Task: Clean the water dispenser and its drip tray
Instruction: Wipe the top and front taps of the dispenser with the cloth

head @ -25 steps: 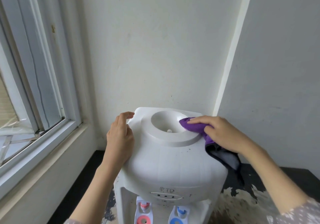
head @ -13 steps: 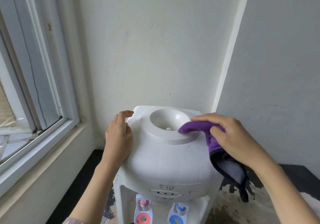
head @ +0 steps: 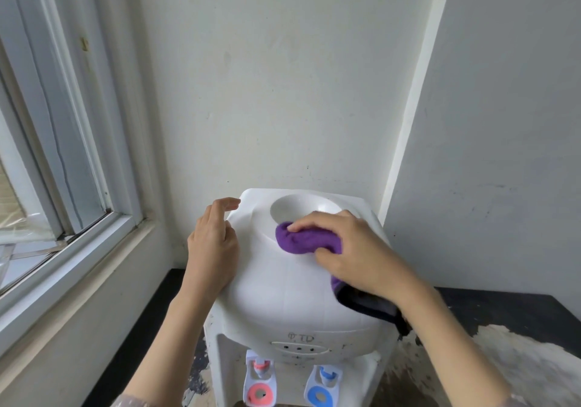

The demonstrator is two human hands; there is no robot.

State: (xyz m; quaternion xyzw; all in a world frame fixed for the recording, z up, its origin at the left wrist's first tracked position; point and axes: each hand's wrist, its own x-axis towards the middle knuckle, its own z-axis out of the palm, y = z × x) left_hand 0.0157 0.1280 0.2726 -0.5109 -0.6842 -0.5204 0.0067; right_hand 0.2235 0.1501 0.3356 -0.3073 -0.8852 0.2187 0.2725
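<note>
A white tabletop water dispenser point(head: 292, 299) stands in the corner, its round bottle well open at the top. A red tap point(head: 259, 392) and a blue tap point(head: 320, 395) show at its front bottom; the drip tray is out of view. My right hand point(head: 352, 249) grips a purple cloth point(head: 301, 240) and presses it on the near rim of the well; a dark part of the cloth hangs under my wrist. My left hand point(head: 213, 243) rests flat against the dispenser's left shoulder, fingers straight.
A window point(head: 47, 167) with a deep sill runs along the left. White walls meet just behind the dispenser. The dispenser stands on a dark, worn table point(head: 503, 318) with pale scuffed patches on the right.
My right hand has dragged the purple cloth from the right side of the well's rim around to its near front edge. My left hand has stayed on the dispenser's left side.
</note>
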